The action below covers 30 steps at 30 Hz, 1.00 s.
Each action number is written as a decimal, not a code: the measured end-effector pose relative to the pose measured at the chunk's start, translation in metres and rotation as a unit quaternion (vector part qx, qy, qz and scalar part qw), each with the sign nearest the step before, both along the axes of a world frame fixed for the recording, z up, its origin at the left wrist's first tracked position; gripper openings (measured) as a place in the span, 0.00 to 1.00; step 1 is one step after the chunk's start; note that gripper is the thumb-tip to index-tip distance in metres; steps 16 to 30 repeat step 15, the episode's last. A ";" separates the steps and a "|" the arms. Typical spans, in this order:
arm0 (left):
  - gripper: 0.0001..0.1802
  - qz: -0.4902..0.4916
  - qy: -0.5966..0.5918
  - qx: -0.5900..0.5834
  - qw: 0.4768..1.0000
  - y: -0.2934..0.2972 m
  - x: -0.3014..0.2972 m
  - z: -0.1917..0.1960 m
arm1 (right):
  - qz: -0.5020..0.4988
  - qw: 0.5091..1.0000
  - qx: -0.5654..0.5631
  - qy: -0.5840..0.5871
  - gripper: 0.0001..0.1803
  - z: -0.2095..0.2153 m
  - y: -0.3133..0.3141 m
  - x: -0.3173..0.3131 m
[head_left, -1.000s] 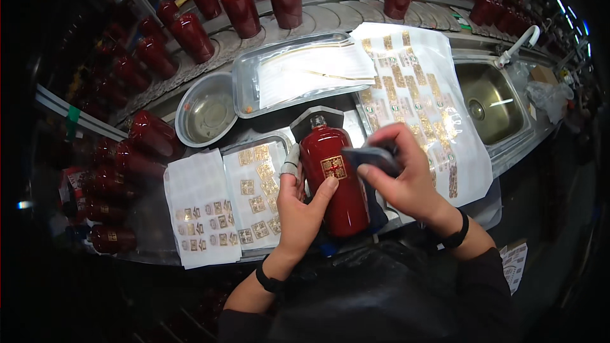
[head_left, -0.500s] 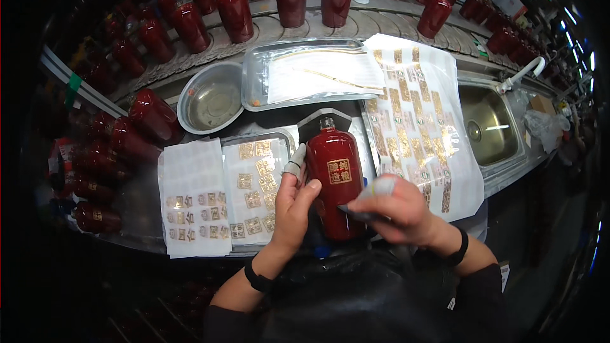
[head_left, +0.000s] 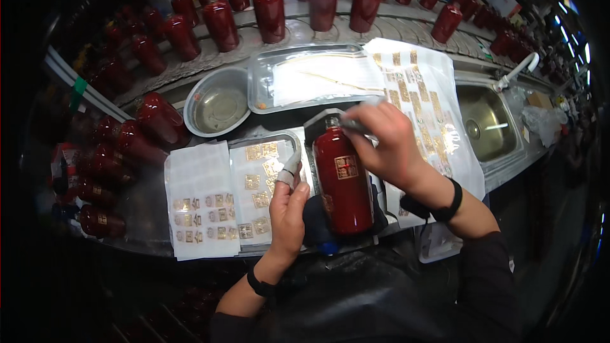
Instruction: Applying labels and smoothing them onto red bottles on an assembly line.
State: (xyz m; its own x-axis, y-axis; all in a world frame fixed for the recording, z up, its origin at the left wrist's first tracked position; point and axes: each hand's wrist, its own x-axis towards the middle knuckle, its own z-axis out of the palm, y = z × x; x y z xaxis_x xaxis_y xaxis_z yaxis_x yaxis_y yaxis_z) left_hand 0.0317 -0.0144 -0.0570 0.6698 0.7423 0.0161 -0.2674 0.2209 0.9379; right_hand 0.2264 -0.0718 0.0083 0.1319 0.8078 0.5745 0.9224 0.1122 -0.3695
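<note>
A glossy red bottle (head_left: 344, 197) with a gold square label on its front lies in front of me, its clear neck pointing away, on a dark support. My right hand (head_left: 384, 136) is closed beside the neck, pinching a small dark flat tool, perhaps a scraper; it is blurred and partly hidden by the fingers. To the left of the bottle, my left hand (head_left: 289, 206) is open and slightly apart from it, thumb and fingers pointing away from me. Pale covers wrap some fingertips. Sheets of gold stickers (head_left: 257, 181) lie under and beside my left hand.
A paper sheet with small labels (head_left: 202, 219) lies at left. Beyond are a round metal bowl (head_left: 217, 105) and a clear tray (head_left: 260, 98) with white sheets. Gold strip labels (head_left: 438, 114) and a sink (head_left: 486, 124) are at right. Red bottles stand along a curved conveyor (head_left: 292, 35).
My right hand has moved from the bottle's lower right side up to its neck with the dark tool. My left hand has come off the bottle. Bottles on the conveyor have shifted.
</note>
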 end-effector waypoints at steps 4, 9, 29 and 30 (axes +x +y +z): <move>0.28 0.000 0.012 0.073 0.997 0.004 0.007 -0.007 | 0.205 0.978 0.015 0.037 0.11 -0.007 -0.051 -0.027; 0.25 -0.018 0.103 0.253 0.962 -0.003 0.010 0.011 | -0.044 0.981 0.026 0.189 0.14 -0.013 -0.030 0.008; 0.24 -0.014 0.138 0.321 0.937 0.006 0.023 0.011 | 0.033 0.967 -0.057 0.247 0.17 -0.021 -0.056 -0.005; 0.24 -0.014 0.138 0.321 0.937 0.006 0.023 0.011 | 0.033 0.967 -0.057 0.247 0.17 -0.021 -0.056 -0.005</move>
